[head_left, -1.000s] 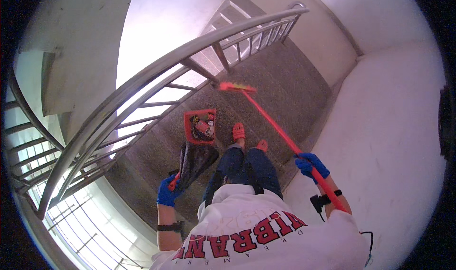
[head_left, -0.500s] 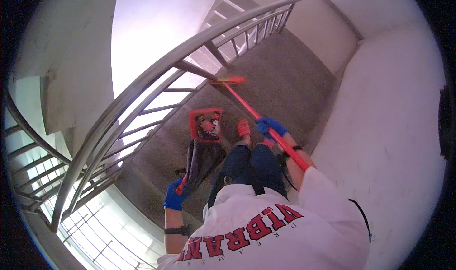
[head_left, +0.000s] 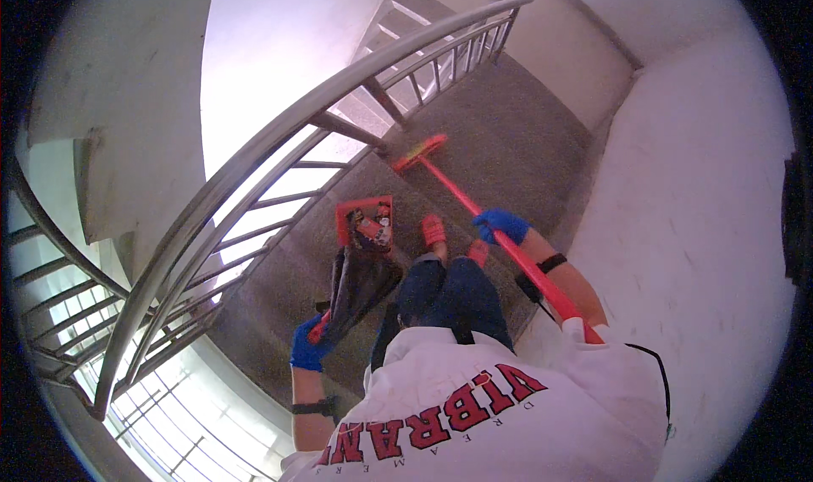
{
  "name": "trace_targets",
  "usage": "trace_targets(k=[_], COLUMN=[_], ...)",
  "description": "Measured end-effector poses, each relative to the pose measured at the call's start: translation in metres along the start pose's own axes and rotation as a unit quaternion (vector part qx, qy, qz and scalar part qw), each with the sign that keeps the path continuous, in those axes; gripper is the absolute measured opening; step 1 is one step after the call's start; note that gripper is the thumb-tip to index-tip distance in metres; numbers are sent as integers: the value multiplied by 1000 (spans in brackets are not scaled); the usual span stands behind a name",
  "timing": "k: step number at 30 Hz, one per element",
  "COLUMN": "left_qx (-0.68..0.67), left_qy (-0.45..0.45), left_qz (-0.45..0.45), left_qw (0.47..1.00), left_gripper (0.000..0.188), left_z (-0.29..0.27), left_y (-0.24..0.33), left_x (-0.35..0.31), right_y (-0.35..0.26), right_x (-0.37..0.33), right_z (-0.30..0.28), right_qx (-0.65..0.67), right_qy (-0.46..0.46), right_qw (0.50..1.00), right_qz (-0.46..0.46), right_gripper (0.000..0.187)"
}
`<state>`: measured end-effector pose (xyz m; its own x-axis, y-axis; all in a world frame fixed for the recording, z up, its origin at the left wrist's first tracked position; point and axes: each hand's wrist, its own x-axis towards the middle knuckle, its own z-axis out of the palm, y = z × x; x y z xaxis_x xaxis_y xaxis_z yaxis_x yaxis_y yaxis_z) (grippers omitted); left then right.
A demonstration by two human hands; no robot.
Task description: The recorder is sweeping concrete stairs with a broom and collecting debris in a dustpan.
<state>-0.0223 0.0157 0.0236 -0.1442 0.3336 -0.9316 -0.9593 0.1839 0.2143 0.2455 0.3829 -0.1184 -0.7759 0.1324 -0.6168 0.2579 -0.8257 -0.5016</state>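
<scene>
My right hand (head_left: 501, 225), in a blue glove, is closed round the red handle of a broom (head_left: 456, 190). The broom's head (head_left: 420, 153), red with some yellow-green, lies on the step ahead, slanted near the foot of the railing. My left hand (head_left: 308, 344), also blue-gloved, grips the red handle of a dustpan (head_left: 343, 221). Several small bits of litter (head_left: 371, 229), reddish, dark and white, lie in the red pan. A dark bag (head_left: 360, 289) hangs between the pan and my left hand, hiding part of the handle.
A metal railing (head_left: 254, 143) curves along the left of the grey stairs (head_left: 517, 118). Lighter steps (head_left: 406, 26) show beyond it. A white wall (head_left: 677, 185) bounds the right side. My feet in red shoes (head_left: 434, 228) stand beside the dustpan. A barred window (head_left: 169, 414) is at lower left.
The broom's head has swung to a slant, its left end nearer me. My right hand has shifted slightly right with the handle. My left hand and the dustpan have barely moved.
</scene>
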Motion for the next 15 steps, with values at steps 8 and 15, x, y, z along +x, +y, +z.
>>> trace_targets(k=[8,15], left_qx=[-21,-59], left_qy=[17,-13], left_qz=[29,17], left_qw=[999,998], left_gripper=[29,32], left_z=[-32,-37], left_y=[-15,-18], left_x=[15,9], right_y=[16,54], right_x=[63,-18], right_z=[27,32], right_qx=[-60,-316], right_qy=[-40,105], right_qw=[997,926], right_qz=[-13,177], right_gripper=[19,31])
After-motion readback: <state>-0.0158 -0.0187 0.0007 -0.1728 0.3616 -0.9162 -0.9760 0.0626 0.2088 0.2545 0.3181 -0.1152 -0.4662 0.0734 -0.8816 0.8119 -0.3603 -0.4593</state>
